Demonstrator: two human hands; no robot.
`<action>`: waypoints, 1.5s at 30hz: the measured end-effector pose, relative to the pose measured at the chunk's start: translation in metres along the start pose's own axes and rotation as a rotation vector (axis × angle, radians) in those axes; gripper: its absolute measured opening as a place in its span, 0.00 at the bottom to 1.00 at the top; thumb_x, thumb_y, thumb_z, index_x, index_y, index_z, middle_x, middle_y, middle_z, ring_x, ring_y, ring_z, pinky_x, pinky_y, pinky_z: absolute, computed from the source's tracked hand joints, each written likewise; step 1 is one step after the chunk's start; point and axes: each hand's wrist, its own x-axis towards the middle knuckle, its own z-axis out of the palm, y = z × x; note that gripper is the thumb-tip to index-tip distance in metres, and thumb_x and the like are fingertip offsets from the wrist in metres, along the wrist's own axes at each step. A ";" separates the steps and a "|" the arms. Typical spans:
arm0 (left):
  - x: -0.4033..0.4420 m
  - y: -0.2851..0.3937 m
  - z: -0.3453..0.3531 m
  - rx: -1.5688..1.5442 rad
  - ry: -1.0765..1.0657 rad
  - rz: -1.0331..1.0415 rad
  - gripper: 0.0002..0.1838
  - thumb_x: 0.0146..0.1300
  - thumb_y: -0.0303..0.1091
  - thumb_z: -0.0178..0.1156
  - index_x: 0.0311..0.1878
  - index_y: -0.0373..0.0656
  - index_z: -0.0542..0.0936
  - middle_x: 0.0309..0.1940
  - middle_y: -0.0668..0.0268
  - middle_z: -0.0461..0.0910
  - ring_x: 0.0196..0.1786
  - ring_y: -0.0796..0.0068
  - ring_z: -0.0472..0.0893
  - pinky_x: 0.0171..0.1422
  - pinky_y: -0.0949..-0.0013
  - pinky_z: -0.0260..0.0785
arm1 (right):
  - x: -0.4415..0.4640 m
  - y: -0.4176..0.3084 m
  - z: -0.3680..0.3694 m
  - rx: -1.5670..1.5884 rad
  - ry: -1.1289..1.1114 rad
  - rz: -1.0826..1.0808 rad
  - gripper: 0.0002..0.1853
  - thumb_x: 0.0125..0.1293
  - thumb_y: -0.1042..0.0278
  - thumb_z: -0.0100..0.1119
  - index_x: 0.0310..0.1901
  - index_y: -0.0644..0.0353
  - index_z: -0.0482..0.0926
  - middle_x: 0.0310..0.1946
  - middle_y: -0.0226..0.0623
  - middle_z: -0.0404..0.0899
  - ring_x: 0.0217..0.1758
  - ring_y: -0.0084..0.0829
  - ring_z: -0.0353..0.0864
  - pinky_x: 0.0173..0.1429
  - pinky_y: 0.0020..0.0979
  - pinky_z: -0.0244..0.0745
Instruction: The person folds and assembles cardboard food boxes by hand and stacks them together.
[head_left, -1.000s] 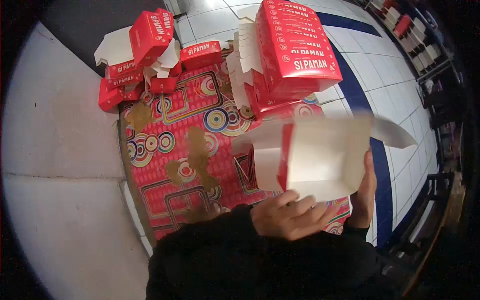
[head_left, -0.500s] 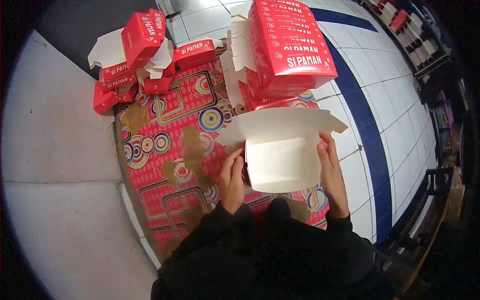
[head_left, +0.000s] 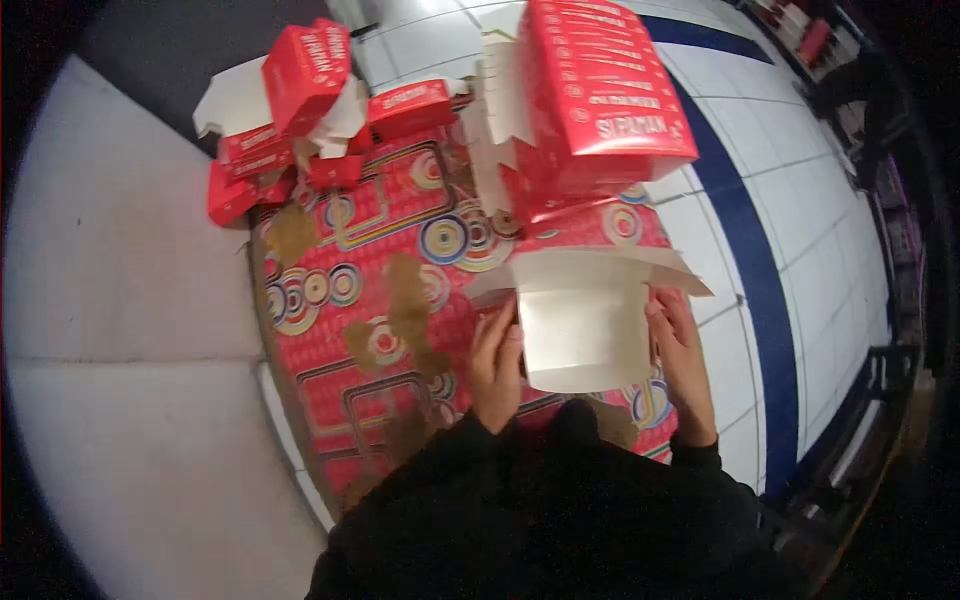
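**Open carton held between two hands, red boxes beyond it**

At far left, a pale, scuffed wall (head_left: pixel 140 260) bounds the space, its lower edge running along the mat's brown border. Beside its far end sits a jumbled pile of red boxes (head_left: pixel 305 85), glossy outside and whitish inside, flaps spread at odd angles. Just right of that, a single red box (head_left: pixel 408 110) lies lettered side up. From the pile down toward the person stretches a pink patterned mat (head_left: pixel 370 262), printed with rings and rounded rectangles and worn through to brown patches (head_left: pixel 408 300).

The left hand (head_left: pixel 496 365) grips the left wall of an open carton (head_left: pixel 585 335). Smooth and pale within, the carton opens toward the person, its far flap raised and flaring at both sides. Beyond it, a tall stack of nested red cartons (head_left: pixel 615 110) blocks the way forward, white flaps fanned along its left side. The right hand (head_left: pixel 682 350) clasps the carton's right wall.

Past the mat's right edge run shiny white tiles (head_left: pixel 825 250), crossed by a navy band (head_left: pixel 745 250). Dark objects line the far right, too dim to tell.
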 end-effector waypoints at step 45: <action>0.075 -0.010 0.010 -0.178 -0.303 -0.063 0.31 0.75 0.36 0.47 0.75 0.28 0.59 0.72 0.48 0.65 0.75 0.60 0.63 0.78 0.63 0.52 | 0.013 0.050 -0.005 -0.329 0.035 -0.440 0.46 0.58 0.57 0.75 0.75 0.54 0.60 0.57 0.44 0.70 0.55 0.37 0.73 0.57 0.38 0.73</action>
